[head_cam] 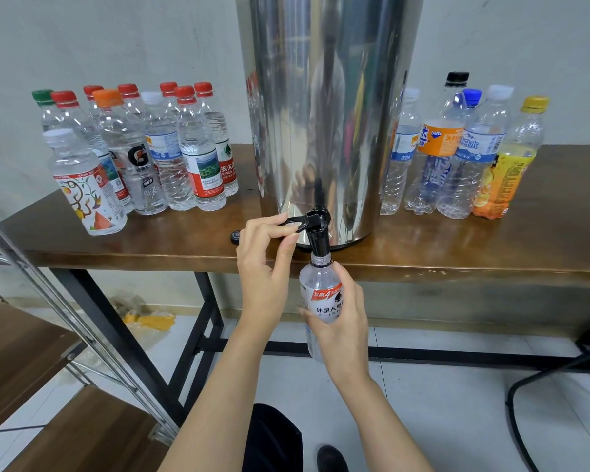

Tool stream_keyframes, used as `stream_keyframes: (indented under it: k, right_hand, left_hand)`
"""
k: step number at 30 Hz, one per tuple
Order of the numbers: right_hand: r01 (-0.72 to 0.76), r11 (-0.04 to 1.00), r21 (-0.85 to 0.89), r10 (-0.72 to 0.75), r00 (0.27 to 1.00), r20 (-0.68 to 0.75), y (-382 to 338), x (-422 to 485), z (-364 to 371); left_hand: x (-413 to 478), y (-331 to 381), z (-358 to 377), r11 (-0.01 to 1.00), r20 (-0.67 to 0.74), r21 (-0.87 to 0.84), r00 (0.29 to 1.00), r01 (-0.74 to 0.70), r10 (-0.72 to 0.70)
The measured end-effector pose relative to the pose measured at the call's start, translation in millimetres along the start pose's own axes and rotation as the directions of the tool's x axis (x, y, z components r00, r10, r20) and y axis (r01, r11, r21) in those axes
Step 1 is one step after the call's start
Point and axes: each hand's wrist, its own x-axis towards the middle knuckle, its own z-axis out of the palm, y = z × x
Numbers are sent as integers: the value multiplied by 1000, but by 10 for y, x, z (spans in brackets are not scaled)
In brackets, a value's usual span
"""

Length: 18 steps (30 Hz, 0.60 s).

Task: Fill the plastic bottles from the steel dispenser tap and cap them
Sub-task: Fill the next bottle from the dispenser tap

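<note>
Fingers and thumb of my left hand pinch the black tap lever on the steel dispenser. My right hand wraps round the uncapped plastic bottle, its neck up against the spout, in front of the table edge. A loose black cap lies on the table, left of the tap. Left capped bottles and right capped bottles flank the dispenser.

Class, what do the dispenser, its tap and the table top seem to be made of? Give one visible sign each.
Dispenser: polished steel, mirror-like reflections. Tap: likely black plastic, moulded with dull gloss. Table top: wood or veneer, brown with worn front edge.
</note>
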Motion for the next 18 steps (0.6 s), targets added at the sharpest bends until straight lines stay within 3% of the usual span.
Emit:
stream_keyframes:
  k: [18]
  right_hand:
    - [1, 1000, -11, -1, 1000, -13, -12, -5, 10]
  left_hand:
    - [-3, -17, -3, 1000, 0, -2, 1000, -2, 2]
